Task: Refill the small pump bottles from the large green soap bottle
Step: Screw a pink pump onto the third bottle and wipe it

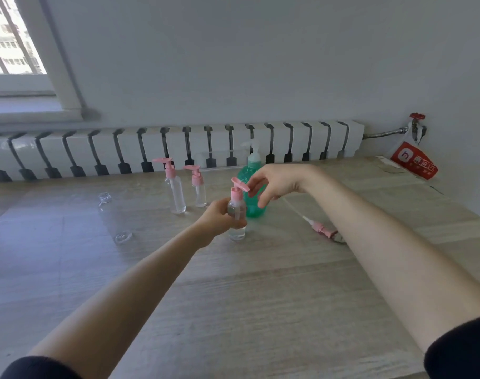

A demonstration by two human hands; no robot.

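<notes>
- Large translucent green plastic soap bottle (253, 212): white pump top.
- Front small clear plastic pump bottle (236, 207), tall clear pump bottle (175, 192) and short clear pump bottle (199, 191): pink pump heads.
- Loose plastic pump (319, 228): pink, white tube.
- Flat wooden tabletop (260, 296): pale grey-beige, streaked grain.
- Ribbed metal radiator (178, 143): white, dark slots.
- Crumpled plastic bag (413, 160): red panel, white marks.
- Cloth sleeves (463, 348): black.

Wears black sleeves: left sleeve (39, 369) at the bottom-left edge, right sleeve (463, 351) at the bottom-right. Ends both in soft, rounded cuffs high on the arm, in plain matte fabric. Leaves the forearms bare from cuff to wrist, long and slim. Shows left hand (219, 216) and right hand (274, 184) uncovered, with slender fingers.
</notes>
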